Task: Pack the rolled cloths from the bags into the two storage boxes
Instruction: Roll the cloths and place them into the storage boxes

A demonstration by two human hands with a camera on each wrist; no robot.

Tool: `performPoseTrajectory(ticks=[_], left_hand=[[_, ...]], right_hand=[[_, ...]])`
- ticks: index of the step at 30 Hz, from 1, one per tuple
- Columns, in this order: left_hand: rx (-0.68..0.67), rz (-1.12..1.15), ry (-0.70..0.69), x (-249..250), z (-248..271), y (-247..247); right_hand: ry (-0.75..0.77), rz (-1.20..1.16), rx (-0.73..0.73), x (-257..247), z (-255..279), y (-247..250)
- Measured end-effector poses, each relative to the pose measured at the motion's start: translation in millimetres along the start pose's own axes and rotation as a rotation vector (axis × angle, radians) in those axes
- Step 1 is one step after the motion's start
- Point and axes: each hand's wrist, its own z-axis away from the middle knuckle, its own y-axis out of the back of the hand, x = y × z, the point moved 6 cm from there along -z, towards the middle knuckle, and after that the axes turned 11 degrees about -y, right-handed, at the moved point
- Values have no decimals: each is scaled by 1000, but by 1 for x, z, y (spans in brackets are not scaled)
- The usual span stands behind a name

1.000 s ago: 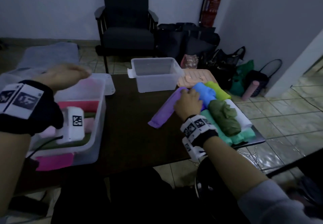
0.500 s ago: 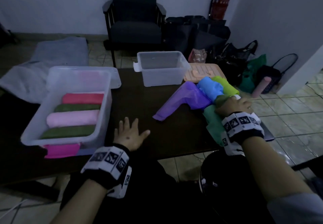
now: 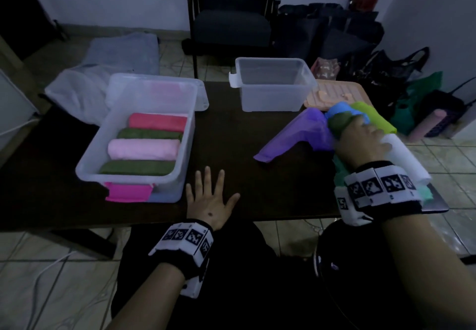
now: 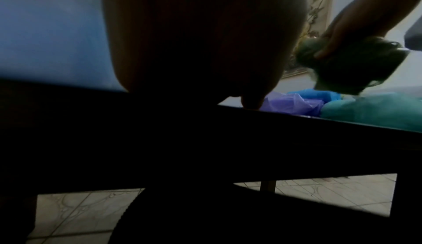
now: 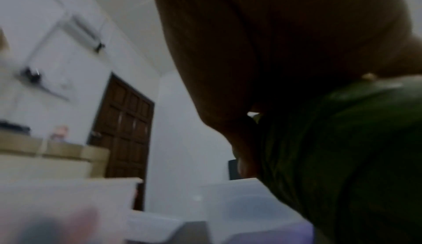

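cloth is the whole matter here: soft, light, easily squashed, and liable to unroll if taken by one end; the right hand (image 3: 360,141) has its fingers and thumb curled round a dark green rolled cloth (image 3: 339,123), lifted just above the heap of rolls at the right end of the worktop (image 3: 231,129); the left wrist view shows the same green roll (image 4: 351,65) clear of the pile, its loose edges ragged and blurred; i judge a grip round the middle, as now, keeps the roll tight, and little force is needed; the left hand (image 3: 210,198) lies flat on the worktop with fingers spread, holding nothing.

four rolls already lie side by side in the near storage box (image 3: 85,167): red, green, pink, green; the far storage box (image 3: 270,98) looks empty; a purple bag (image 3: 291,134) lies slack beside the heap, thin and probably slippery; a blue roll (image 3: 340,109), a lime roll (image 3: 371,113), a white roll (image 3: 404,154) and teal cloth (image 4: 376,112) remain.

hard to make out: the wristband and forearm cover much of the heap, so the count of remaining rolls cannot be told; the right wrist view is mostly palm and dark green fabric (image 5: 342,157), blurred; whether anything lies under the near box's bottom layer is unclear.
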Motion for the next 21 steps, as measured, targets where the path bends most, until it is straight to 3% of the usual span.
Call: performPoseTrajectory(ticks=[6, 12, 15, 19, 21], left_hand=[[66, -1, -26, -1, 1, -1], [83, -8, -34, 0, 1, 0], [67, 10, -41, 0, 0, 0], [-19, 111, -43, 2, 1, 8], [-4, 222, -33, 5, 1, 19]], right_hand=[[527, 123, -478, -92, 78, -35], [732, 360, -449, -117, 117, -94], [679, 348, -444, -119, 115, -102], [339, 179, -548, -113, 101, -98], [254, 74, -666, -111, 96, -100]])
